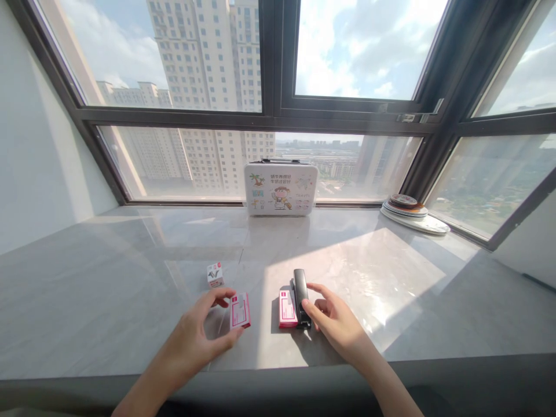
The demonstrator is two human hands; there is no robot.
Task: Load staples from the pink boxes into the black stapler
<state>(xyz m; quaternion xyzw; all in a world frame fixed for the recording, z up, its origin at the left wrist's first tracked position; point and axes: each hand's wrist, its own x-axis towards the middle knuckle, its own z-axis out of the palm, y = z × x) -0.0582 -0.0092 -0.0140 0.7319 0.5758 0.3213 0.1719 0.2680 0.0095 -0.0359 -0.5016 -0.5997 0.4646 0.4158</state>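
Observation:
My left hand [200,333] curls around a small pink and white box [240,311] on the grey stone windowsill [130,289], thumb and fingers touching its edges. My right hand [334,318] rests beside a black stapler [301,297], with thumb and forefinger spread and touching the stapler's right side. Against the stapler's left side lies a second pink and white box [287,308]. A tiny white box [215,274] stands just beyond my left hand.
A white tin case with cartoon pictures [280,189] stands upright against the window at the back. A stack of plates [412,214] sits at the back right. The sill's front edge runs just under my wrists.

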